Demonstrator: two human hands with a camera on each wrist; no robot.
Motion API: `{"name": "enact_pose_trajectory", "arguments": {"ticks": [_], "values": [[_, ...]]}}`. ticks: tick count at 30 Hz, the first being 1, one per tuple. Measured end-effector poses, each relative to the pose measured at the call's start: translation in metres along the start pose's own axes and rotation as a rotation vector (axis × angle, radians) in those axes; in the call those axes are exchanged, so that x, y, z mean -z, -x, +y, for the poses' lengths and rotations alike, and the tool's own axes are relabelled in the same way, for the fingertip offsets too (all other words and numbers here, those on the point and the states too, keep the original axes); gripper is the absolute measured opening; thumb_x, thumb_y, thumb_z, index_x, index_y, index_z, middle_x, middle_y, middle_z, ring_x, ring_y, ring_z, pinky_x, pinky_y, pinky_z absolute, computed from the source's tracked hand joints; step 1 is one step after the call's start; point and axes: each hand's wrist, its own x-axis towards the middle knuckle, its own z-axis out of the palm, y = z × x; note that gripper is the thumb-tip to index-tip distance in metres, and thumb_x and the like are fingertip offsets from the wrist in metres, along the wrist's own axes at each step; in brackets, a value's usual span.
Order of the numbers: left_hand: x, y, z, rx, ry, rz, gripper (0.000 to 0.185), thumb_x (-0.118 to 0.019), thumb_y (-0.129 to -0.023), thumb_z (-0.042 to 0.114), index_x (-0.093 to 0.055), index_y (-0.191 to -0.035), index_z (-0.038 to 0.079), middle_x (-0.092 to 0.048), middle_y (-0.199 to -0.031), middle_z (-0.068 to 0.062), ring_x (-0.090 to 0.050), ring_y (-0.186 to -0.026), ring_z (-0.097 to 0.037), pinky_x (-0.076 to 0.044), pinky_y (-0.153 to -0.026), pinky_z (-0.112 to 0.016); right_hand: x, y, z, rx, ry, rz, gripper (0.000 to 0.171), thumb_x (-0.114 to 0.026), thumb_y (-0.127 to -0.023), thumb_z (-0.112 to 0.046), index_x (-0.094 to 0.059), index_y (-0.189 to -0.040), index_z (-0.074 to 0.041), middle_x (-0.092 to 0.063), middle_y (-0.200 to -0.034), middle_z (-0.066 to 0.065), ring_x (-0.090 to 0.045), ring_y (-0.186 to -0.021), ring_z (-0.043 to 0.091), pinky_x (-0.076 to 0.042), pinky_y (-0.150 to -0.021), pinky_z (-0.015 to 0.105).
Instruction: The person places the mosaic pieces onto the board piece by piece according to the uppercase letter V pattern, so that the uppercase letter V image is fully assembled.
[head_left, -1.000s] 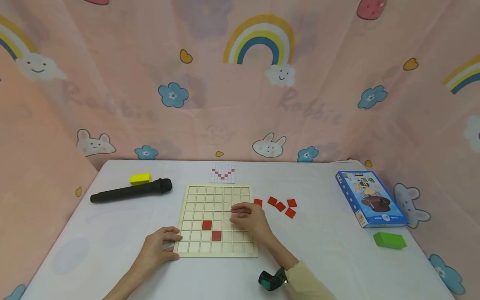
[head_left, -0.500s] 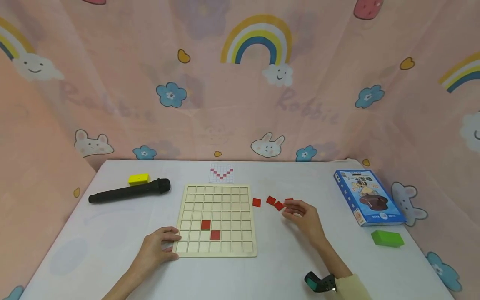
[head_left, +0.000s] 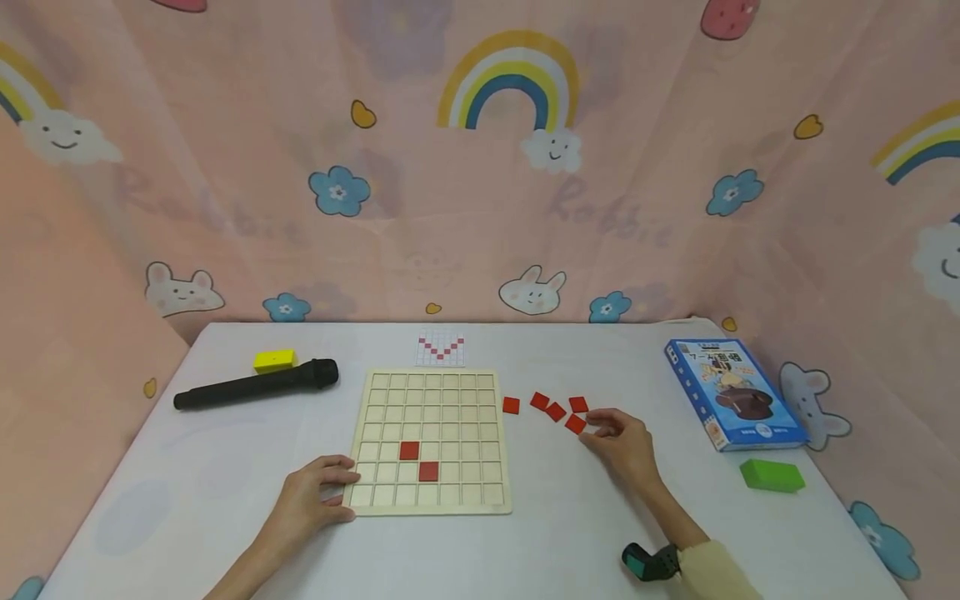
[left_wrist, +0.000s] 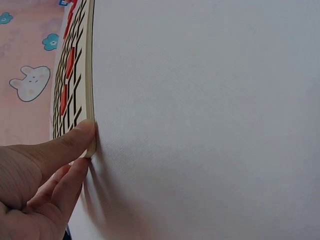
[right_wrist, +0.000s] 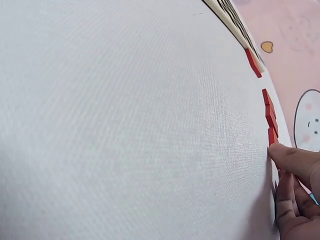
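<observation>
A pale wooden square board with a grid of recesses lies flat on the white tablecloth, and everything else is placed from it. The left hand rests at the board's near left corner, thumb and fingers pressed against the edge there; the left wrist view shows the thumb lying along the rim.

Two red square tiles sit in recesses of the board's lower middle, diagonally adjacent. To the right of the board five loose red square tiles lie on the cloth. The right hand pinches the nearest of them, a small red square tile, between thumb and fingertips, the tile on the cloth.

Beyond the board's far edge lies a small pattern card with a red V. Left of the board are a black microphone and a yellow block; well to the right, a blue box and a green block.
</observation>
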Motion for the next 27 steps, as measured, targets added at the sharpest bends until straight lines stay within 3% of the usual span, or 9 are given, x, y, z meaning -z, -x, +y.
{"name": "enact_pose_trajectory", "arguments": {"ticks": [6,13,21,27], "values": [[-0.001,0.002,-0.001,0.039,0.007,0.010,0.042,-0.084,-0.054,-0.014,-0.073,-0.093,-0.005,-0.063,-0.114,-0.010,-0.060,-0.108,-0.033,-0.059,-0.072,-0.025,-0.002,-0.001,-0.002,0.001,0.022,0.005,0.030,-0.074,-0.083,-0.010,-0.067,-0.111,-0.001,-0.070,-0.100,0.014,-0.063,-0.080,0.020,-0.051,-0.071,0.016],[-0.001,0.001,-0.001,0.035,0.021,0.010,0.042,-0.084,-0.053,-0.014,-0.073,-0.093,-0.005,-0.063,-0.114,-0.010,-0.060,-0.107,-0.032,-0.059,-0.072,-0.025,0.001,0.000,-0.009,-0.057,-0.031,-0.011,0.032,-0.073,-0.084,-0.009,-0.065,-0.114,0.001,-0.069,-0.104,0.017,-0.069,-0.090,0.025,-0.056,-0.085,0.032],[0.002,-0.002,-0.001,-0.009,-0.008,0.014,0.043,-0.084,-0.052,-0.014,-0.073,-0.093,-0.006,-0.063,-0.112,-0.010,-0.060,-0.106,-0.032,-0.059,-0.071,-0.026,0.005,0.006,-0.022,-0.086,-0.135,-0.027,0.035,-0.071,-0.086,-0.009,-0.064,-0.119,0.000,-0.067,-0.112,0.018,-0.067,-0.100,0.027,-0.055,-0.085,0.023],[-0.002,-0.001,-0.003,-0.044,-0.036,-0.018,0.045,-0.085,-0.052,-0.013,-0.073,-0.095,-0.005,-0.062,-0.112,-0.009,-0.060,-0.105,-0.030,-0.059,-0.071,-0.025,0.001,0.017,-0.038,-0.097,-0.184,-0.060,0.035,-0.072,-0.086,-0.009,-0.064,-0.119,0.001,-0.067,-0.113,0.018,-0.067,-0.099,0.027,-0.056,-0.083,0.025]]}}
